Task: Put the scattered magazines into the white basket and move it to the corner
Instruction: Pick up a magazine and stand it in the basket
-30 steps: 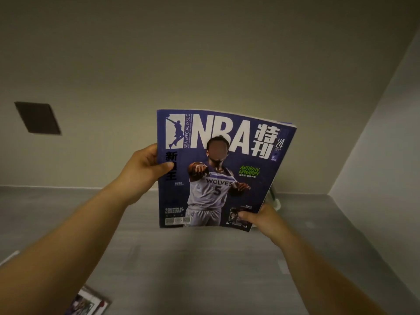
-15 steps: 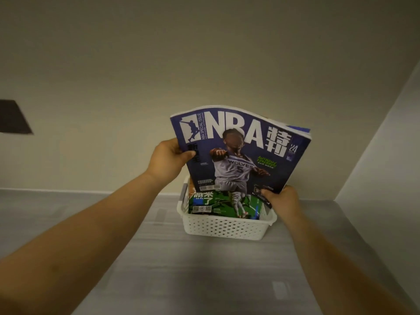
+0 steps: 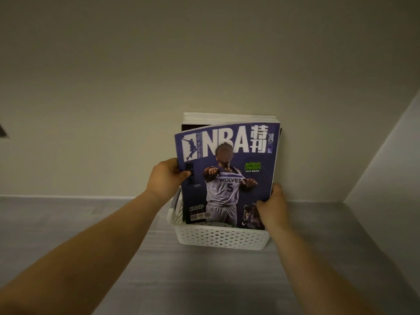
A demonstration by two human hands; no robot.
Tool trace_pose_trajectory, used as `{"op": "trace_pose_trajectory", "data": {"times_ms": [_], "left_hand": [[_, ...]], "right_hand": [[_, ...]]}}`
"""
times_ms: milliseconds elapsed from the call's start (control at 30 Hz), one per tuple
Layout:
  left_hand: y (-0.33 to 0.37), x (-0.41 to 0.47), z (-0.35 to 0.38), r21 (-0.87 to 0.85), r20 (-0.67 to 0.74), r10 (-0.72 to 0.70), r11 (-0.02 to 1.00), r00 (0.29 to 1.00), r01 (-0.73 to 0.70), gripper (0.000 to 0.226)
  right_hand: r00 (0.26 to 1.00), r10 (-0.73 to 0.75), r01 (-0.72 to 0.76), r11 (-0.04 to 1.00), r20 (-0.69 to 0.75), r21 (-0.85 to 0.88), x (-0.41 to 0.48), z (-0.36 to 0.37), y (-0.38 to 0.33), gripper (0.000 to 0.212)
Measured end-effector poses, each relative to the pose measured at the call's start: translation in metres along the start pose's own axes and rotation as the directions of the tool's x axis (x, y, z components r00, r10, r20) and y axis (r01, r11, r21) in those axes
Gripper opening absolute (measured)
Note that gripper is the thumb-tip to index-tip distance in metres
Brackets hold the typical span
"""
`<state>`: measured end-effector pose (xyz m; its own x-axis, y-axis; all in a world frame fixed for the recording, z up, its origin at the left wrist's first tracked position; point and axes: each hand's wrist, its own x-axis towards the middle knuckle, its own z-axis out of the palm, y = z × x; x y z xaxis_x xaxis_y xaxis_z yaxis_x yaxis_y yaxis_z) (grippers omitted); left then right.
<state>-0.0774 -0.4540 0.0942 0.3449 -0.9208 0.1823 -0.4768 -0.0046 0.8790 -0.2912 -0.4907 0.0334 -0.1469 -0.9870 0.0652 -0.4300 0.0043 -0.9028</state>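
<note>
Grey floor (image 3: 204, 280): magazine (image 3: 227, 173) in basket (image 3: 222, 238), fingers (image 3: 185, 175) gripping edges.

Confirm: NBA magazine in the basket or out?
In, upright: magazine bottom inside the basket rim, left hand and right hand gripping it. Seated or not: cannot tell.

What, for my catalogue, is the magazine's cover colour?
The magazine cover is purple-blue, white lettering; head view.

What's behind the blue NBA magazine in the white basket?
Behind the blue glossy NBA magazine, more magazines stand in the white perforated plastic basket: white page edges and a dark cover corner show above it. Their covers and count are hidden.
</note>
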Motion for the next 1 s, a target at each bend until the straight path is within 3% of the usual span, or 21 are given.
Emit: {"op": "trace_pose_trajectory", "data": {"times_ms": [167, 267, 367, 467, 567, 833, 1000], "left_hand": [[0.0, 0.01, 0.01, -0.003, -0.205, -0.014, 1.0, 0.979, 0.014, 0.019], [-0.005, 0.011, 0.018, 0.023, -0.244, 0.035, 0.999, 0.969, -0.03, 0.051], [-0.006, 0.015, 0.023, -0.045, -0.146, -0.01, 0.999, 0.989, 0.004, 0.073], [-0.007, 0.018, 0.03, -0.188, 0.024, -0.053, 0.981, 0.998, 0.057, 0.055], [-0.01, 0.021, 0.031, -0.187, 0.031, -0.056, 0.98, 0.998, 0.061, 0.043], [-0.015, 0.02, 0.027, -0.135, 0.054, 0.079, 0.988, 0.995, -0.071, 0.043], [-0.021, -0.008, 0.017, -0.141, 0.045, -0.009, 0.99, 0.999, 0.015, 0.054]], "right_hand": [[0.994, -0.071, 0.077, 0.995, -0.083, 0.07, 0.002, 0.009, -0.002, 0.071], [0.998, -0.063, 0.066, 0.96, -0.022, 0.273, 0.01, 0.004, -0.008, 0.066], [0.997, -0.065, 0.044, 0.92, 0.041, 0.389, 0.018, 0.004, -0.015, 0.067], [0.997, -0.027, -0.007, 0.896, 0.07, 0.444, 0.026, 0.009, -0.02, 0.064], [0.996, -0.013, -0.03, 0.89, 0.091, 0.455, 0.031, 0.01, -0.021, 0.064], [0.99, -0.085, 0.032, 0.906, 0.109, 0.421, 0.031, 0.009, -0.011, 0.067], [0.996, -0.06, 0.031, 0.917, 0.061, 0.398, 0.018, 0.002, -0.005, 0.079]]}}
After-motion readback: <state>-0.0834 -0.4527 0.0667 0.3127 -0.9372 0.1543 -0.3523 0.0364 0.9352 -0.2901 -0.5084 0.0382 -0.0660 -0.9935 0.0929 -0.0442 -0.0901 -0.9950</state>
